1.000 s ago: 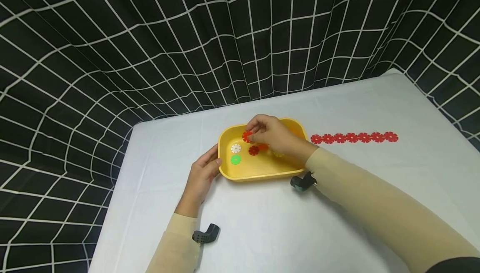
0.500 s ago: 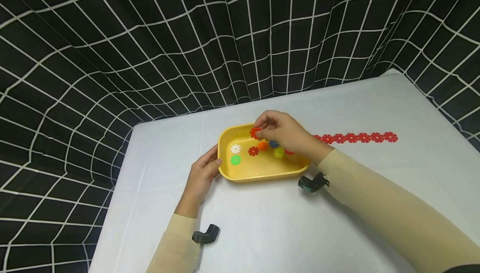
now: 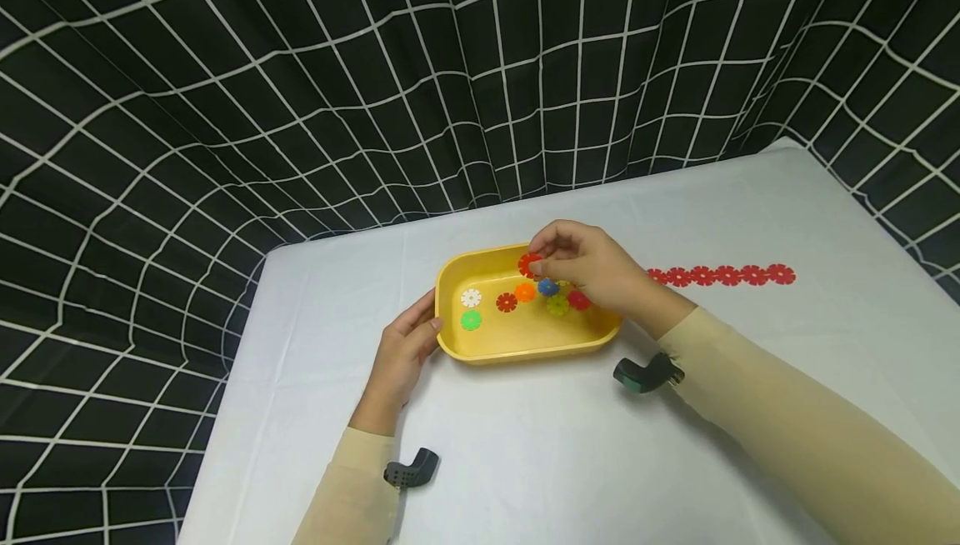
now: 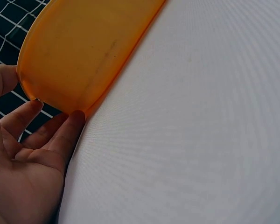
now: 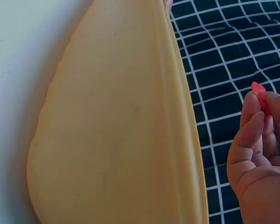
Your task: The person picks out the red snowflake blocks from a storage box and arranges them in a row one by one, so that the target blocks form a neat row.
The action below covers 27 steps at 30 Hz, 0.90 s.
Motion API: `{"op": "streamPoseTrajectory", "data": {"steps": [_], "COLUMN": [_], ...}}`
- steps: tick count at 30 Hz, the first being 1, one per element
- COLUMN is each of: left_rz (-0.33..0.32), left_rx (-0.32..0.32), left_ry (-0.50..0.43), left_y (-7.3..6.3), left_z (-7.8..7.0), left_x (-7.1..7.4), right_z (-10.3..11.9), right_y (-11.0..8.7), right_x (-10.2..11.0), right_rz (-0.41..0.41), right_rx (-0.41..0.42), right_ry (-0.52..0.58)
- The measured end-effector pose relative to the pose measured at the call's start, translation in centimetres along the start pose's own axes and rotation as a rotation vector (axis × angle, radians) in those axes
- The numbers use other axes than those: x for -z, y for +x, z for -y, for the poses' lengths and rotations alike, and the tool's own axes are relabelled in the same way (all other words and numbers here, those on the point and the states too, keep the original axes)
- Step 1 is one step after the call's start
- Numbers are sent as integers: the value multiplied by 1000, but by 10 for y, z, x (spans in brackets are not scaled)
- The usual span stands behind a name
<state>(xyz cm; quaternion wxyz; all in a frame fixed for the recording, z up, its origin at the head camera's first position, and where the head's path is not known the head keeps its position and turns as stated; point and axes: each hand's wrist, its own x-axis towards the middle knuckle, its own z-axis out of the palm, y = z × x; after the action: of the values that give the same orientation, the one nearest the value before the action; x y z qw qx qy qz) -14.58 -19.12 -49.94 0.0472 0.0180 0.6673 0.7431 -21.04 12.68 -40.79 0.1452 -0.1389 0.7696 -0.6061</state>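
A yellow tray stands on the white table, with several small notched plastic discs inside. My left hand holds the tray's left end, thumb at the rim and fingertips against the outer wall, as the left wrist view shows. Over the tray's far right part, my right hand pinches a red snowflake disc between thumb and fingers. In the right wrist view the same red disc shows edge-on at the fingertips. In the tray lie a white disc, a green one, a dark red one and others.
Right of the tray runs a row of several joined red discs, its left end hidden behind my right hand. A black cloth with white grid lines hangs behind the table.
My right hand has moved right with the red disc, uncovering blue, yellow and pinkish-red discs in the tray and covering the row's left end. My left hand keeps its place.
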Motion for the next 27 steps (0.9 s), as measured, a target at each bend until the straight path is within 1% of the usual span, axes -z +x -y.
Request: {"op": "streamPoseTrajectory", "data": {"steps": [5,13,20,27], "left_rz": [-4,-12,-7,-14], "left_rx": [3,10,16,23], "left_ry": [7,20,17,23], "left_y": [0,-1,-1,-1], "left_z": [-1,-1,-2,-3], "left_x": [0,-1,-1,-1], "right_z": [-4,-7,-18,-30], "right_y": [-7,-23,-40,-54], "right_x": [8,21,33,51], "right_rz": [-17,-70,-132,-170], "right_rx": [3,-10,-30,-25], "right_ry": [8,26,3,4]}}
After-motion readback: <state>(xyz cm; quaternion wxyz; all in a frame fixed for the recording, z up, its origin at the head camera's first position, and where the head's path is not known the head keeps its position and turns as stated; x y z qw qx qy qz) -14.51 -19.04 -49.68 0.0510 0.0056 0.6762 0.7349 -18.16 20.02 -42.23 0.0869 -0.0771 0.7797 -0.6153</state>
